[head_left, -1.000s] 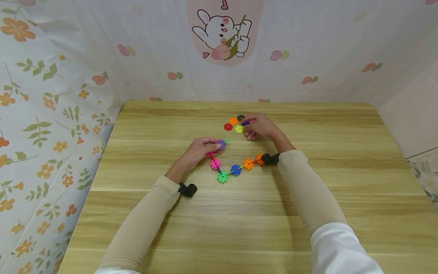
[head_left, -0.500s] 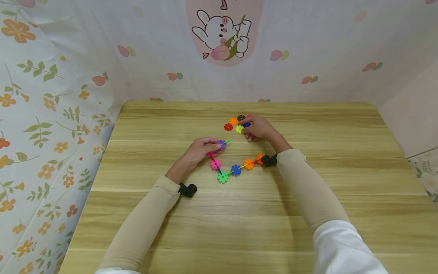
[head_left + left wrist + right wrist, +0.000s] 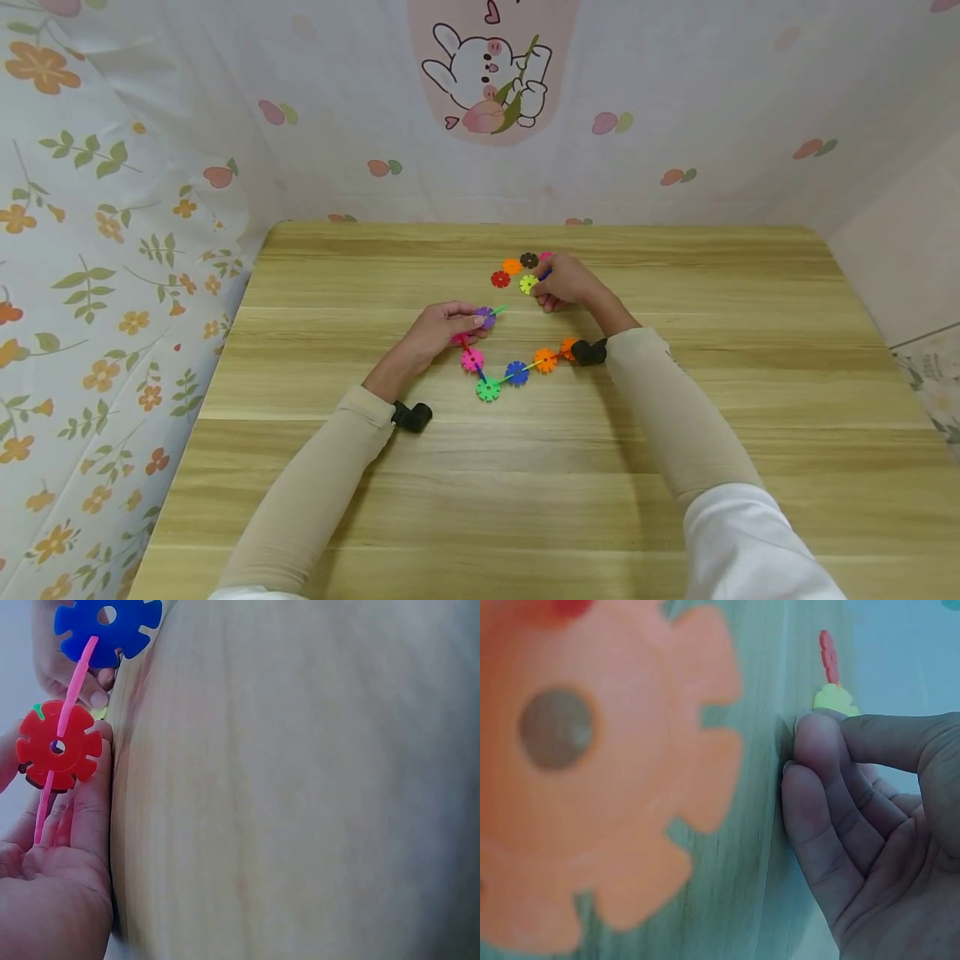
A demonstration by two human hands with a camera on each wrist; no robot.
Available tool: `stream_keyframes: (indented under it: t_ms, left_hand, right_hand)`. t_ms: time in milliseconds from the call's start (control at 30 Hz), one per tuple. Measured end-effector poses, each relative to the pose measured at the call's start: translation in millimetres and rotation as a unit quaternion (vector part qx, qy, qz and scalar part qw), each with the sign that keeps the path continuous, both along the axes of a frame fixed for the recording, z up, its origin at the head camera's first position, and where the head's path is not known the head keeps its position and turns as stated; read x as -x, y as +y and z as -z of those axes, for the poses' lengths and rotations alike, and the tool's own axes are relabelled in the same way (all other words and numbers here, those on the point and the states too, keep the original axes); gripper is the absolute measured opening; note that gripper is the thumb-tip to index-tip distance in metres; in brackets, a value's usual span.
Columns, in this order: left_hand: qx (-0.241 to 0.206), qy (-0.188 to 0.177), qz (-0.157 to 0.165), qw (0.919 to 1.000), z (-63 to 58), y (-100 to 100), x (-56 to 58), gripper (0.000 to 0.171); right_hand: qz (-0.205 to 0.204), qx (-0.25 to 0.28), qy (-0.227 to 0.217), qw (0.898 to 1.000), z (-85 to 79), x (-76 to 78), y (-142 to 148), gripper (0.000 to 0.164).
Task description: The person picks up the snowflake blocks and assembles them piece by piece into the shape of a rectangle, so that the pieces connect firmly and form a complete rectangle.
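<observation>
Disc chain [image 3: 517, 372]: curves over the wooden table [image 3: 510, 500], its green disc [image 3: 488, 389] at 6 o'clock.
Left hand [image 3: 447, 323]: at the chain's 10 o'clock, where we pinch it by its purple disc [image 3: 489, 317].
Right hand [image 3: 566, 282]: near 1 o'clock, apart from the left, thumb and fingertip pinching a yellow disc [image 3: 527, 284].
Loose discs [image 3: 512, 267]: at 12 o'clock; we see red, orange and brown, while pink and blue are partly hidden.

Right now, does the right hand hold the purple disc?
No, the left hand holds the purple disc; the right hand pinches the yellow disc.
</observation>
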State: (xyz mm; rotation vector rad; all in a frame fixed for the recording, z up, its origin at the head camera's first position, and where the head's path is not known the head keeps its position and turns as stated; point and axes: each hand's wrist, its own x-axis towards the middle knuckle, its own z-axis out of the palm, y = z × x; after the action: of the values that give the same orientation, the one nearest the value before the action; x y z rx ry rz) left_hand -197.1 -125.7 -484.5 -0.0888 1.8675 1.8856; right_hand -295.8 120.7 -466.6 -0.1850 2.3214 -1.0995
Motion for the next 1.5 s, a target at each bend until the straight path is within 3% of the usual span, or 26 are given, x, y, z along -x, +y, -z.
stream_keyframes:
  t_ms: [267, 467, 1100, 1500]
  left_hand:
    - [-0.007, 0.003, 0.006, 1.0000, -0.6, 1, -0.3, 0.026]
    - [-0.004, 0.003, 0.006, 1.0000, -0.5, 1, -0.6, 0.026]
    - [0.010, -0.005, -0.004, 0.9999, -1.3, 2, 0.4, 0.027]
    - [0.015, -0.012, -0.009, 0.9998, -0.4, 2, 2.2, 0.026]
  right_hand:
    - [-0.032, -0.014, -0.017, 0.999, -5.8, -4.3, 6, 0.015]
    - [-0.049, -0.018, -0.011, 0.999, -11.3, -9.2, 7, 0.020]
    - [-0.039, 0.058, -0.023, 0.997, -17.4, -32.2, 3, 0.024]
    - [-0.034, 0.080, -0.024, 0.996, -13.9, -36.6, -8, 0.027]
